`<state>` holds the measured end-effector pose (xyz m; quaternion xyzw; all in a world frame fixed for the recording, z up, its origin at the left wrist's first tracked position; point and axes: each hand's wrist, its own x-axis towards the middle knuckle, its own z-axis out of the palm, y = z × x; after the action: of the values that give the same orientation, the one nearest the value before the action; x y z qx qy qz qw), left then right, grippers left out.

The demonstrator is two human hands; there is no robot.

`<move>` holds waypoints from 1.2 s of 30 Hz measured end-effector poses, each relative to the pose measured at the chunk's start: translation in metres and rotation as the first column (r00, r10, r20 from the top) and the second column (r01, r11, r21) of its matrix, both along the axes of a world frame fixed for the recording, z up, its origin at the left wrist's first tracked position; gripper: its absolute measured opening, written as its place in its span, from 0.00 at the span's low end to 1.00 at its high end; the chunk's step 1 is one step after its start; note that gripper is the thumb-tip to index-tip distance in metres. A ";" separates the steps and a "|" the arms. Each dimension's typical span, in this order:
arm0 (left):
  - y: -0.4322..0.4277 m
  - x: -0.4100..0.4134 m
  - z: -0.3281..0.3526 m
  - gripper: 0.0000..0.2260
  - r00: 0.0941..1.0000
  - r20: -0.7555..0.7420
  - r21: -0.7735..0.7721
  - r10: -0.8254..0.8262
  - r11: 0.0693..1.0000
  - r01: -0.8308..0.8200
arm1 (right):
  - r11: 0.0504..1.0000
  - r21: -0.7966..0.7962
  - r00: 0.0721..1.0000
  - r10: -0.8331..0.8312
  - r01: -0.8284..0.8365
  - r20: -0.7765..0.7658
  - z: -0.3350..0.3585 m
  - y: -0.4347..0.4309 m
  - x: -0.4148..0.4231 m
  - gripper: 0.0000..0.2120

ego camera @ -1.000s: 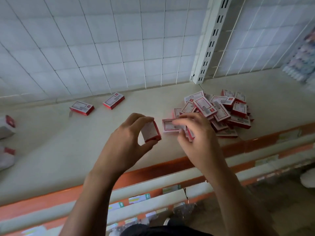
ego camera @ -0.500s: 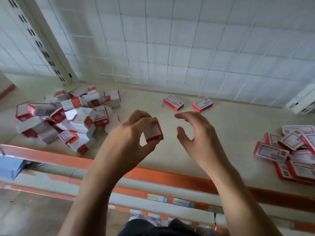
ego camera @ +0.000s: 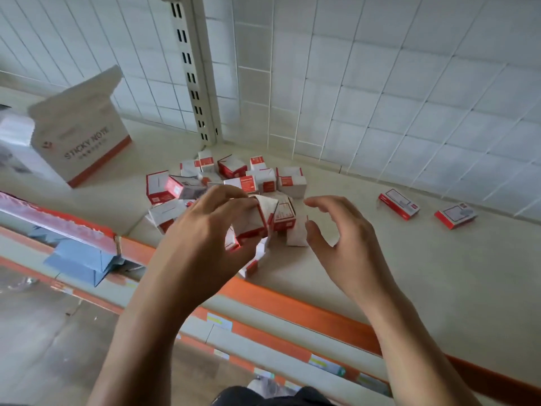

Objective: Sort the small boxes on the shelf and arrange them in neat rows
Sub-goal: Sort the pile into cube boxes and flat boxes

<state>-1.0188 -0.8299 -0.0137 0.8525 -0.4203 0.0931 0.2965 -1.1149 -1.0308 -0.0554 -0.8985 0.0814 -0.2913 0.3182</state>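
Pinching a small box [ego camera: 252, 222] near the pile [ego camera: 234, 174], the left hand [ego camera: 205, 238] faces the right hand [ego camera: 339, 238], which is loosely curved and empty.

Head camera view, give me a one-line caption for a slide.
Left hand holds a small red-and-white box over a jumbled pile of boxes on the shelf; right hand hovers open beside it.
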 end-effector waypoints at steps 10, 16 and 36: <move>0.035 0.036 -0.026 0.23 0.997 -0.080 0.143 0.005 0.990 0.006 | 1.000 -0.005 1.000 0.004 -0.004 0.021 -0.004 0.028 0.023 0.15; 0.035 0.041 -0.035 0.23 0.995 -0.095 0.215 -0.023 0.976 0.043 | 1.000 0.012 1.000 -0.028 0.029 -0.003 -0.009 0.032 0.023 0.14; -0.044 -0.017 0.000 0.13 0.993 -0.027 -0.094 -0.115 0.989 0.112 | 0.994 0.034 0.994 -0.107 0.107 -0.003 -0.006 -0.035 -0.027 0.14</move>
<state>-1.0363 -0.8739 -0.0140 0.8140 -0.4585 0.0819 0.3470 -1.1416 -1.0654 -0.0618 -0.8875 0.1343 -0.3061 0.3172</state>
